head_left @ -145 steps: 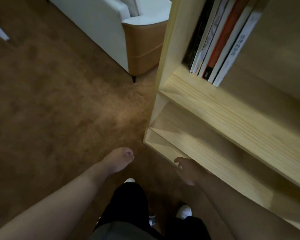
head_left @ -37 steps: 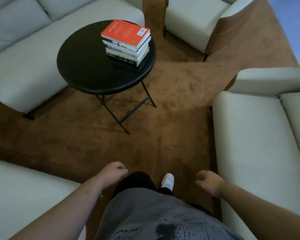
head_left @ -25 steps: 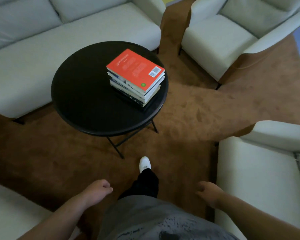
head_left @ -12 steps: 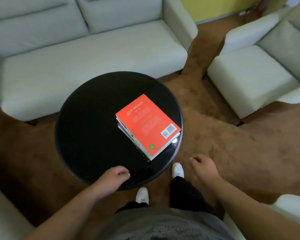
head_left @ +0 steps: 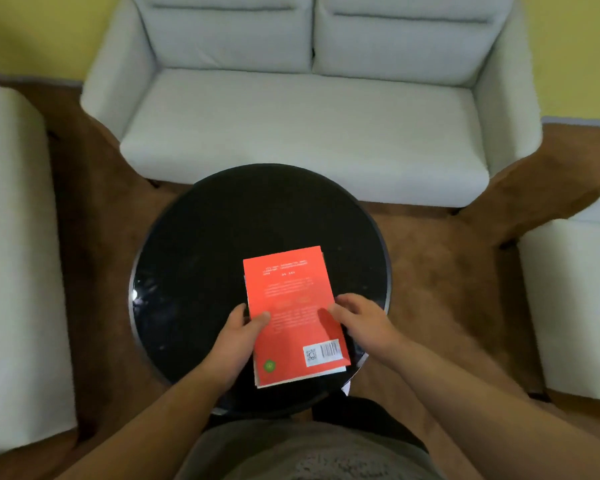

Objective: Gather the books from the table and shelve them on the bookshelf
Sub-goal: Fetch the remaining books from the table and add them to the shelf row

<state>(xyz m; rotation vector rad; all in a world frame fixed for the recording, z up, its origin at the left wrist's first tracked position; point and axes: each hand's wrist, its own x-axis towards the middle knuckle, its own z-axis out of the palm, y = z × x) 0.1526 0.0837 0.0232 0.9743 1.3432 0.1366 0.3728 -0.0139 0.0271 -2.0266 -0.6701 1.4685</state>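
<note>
A stack of books point(head_left: 291, 306), red cover on top, lies on the near right of the round black surface point(head_left: 205, 254). The left hand point(head_left: 238, 336) has its fingers clamped on the stack's left edge, thumb on the cover. The right hand point(head_left: 364, 322) grips the right edge likewise. A grey sofa point(head_left: 305, 126) stands behind.

A stack of books point(head_left: 293, 317), its top cover red, lay on the round black table point(head_left: 201, 251). The left hand point(head_left: 238, 336) gripped the stack's left edge, thumb on the cover. The right hand point(head_left: 361, 322) held the right edge, apparently curled round it. A pale sofa point(head_left: 309, 116) stood beyond.
</note>
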